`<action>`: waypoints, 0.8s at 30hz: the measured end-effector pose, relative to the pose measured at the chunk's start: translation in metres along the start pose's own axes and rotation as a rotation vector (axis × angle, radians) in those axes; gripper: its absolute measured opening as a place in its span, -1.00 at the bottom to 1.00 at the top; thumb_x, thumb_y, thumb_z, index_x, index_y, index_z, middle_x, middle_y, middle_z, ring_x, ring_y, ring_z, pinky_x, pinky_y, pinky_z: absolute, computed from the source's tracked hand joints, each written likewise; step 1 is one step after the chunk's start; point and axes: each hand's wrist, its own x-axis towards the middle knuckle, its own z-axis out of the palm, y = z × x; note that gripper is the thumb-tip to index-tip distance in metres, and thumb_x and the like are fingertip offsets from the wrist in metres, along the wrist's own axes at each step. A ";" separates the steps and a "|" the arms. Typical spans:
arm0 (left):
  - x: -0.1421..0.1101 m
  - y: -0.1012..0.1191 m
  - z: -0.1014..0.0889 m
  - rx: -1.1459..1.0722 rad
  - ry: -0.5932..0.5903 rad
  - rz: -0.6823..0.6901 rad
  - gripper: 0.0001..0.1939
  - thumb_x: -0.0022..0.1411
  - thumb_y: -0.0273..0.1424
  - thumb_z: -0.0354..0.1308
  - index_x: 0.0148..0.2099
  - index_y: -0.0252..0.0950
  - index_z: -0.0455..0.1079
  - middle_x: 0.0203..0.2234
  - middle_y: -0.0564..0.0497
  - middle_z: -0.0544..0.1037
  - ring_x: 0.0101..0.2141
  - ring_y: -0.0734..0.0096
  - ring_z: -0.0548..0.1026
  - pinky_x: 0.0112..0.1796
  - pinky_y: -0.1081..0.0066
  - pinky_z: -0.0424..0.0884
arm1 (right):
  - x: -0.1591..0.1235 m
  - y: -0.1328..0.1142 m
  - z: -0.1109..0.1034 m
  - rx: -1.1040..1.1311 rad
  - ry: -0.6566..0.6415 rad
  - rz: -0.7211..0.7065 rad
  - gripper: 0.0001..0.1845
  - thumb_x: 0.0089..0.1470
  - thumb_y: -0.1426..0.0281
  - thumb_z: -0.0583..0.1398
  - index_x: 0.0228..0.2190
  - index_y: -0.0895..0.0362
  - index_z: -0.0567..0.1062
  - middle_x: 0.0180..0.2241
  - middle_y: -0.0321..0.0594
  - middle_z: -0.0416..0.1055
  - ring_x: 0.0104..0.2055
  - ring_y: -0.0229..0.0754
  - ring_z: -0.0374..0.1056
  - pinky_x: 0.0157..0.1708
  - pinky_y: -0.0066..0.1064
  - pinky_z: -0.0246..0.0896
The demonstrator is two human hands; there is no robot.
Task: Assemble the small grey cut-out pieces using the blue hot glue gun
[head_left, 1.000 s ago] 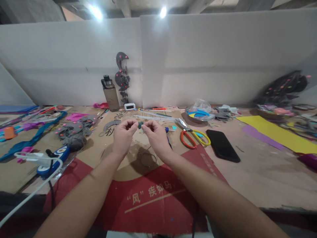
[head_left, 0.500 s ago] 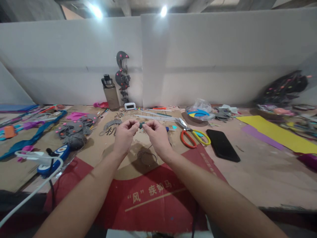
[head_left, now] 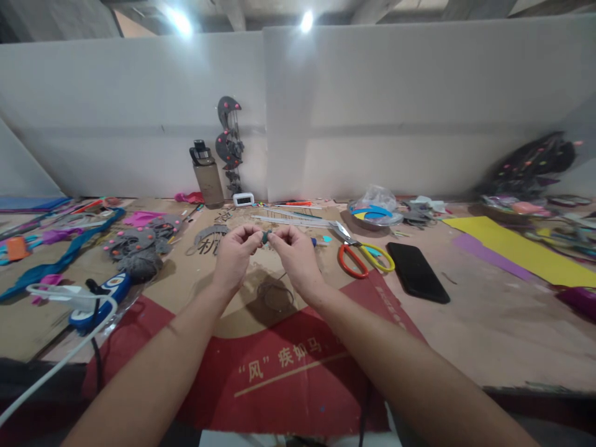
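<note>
Left hand [head_left: 234,257] and right hand [head_left: 298,257] come together above the middle of a cardboard sheet [head_left: 186,288], each with thumb and forefinger pinched and the other fingers curled in. Between the two sets of fingertips sits a small dark green piece [head_left: 265,237], touched from both sides: the left fingers hold its left edge, the right fingers its right. Most of it is covered by the fingertips, and its material is too small to tell.

Nearer the person, between the wrists, a loop of thin dark cord [head_left: 275,298] lies on the cardboard in the hands' shadow; whether it joins the green piece cannot be seen. Just left of the left hand, a grey crescent-shaped piece [head_left: 208,234] lies flat near printed characters. A dark blue object [head_left: 315,241] shows partly behind the right hand, with a turquoise scrap [head_left: 326,239] just beside it. Farther right rest scissors [head_left: 354,244] with one red and one yellow handle, blades pointing away, then a black smartphone [head_left: 418,272].
</note>
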 end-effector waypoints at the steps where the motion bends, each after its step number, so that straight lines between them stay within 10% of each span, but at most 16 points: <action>1: 0.000 0.000 0.000 0.002 0.001 0.000 -0.91 -0.02 -0.37 0.18 -0.46 -0.29 0.37 -0.59 0.09 0.37 -0.57 0.57 0.25 -0.52 0.49 0.13 | 0.000 0.000 0.000 -0.005 0.002 -0.001 -0.77 -0.08 0.22 0.17 -0.54 0.12 0.32 -0.58 -0.37 0.21 -0.53 -0.32 0.08 -0.51 -0.44 -0.02; 11: -0.001 0.000 0.000 -0.022 -0.034 -0.008 -0.89 -0.02 -0.37 0.20 -0.45 -0.30 0.37 -0.61 0.10 0.36 -0.57 0.58 0.25 -0.51 0.49 0.15 | -0.002 -0.006 -0.002 0.031 0.012 0.011 -0.76 -0.08 0.28 0.18 -0.31 0.09 0.34 -0.63 -0.48 0.04 -0.59 -0.35 -0.02 -0.58 -0.48 -0.10; 24: -0.003 0.004 0.005 -0.166 -0.154 -0.197 -0.85 -0.05 -0.35 0.24 -0.44 -0.32 0.39 -0.62 0.09 0.37 -0.59 0.58 0.30 -0.53 0.51 0.18 | -0.005 -0.004 -0.009 0.082 -0.012 0.028 -0.86 -0.13 0.32 0.15 -0.49 0.14 0.35 -0.57 -0.38 0.24 -0.54 -0.34 0.09 -0.53 -0.48 -0.02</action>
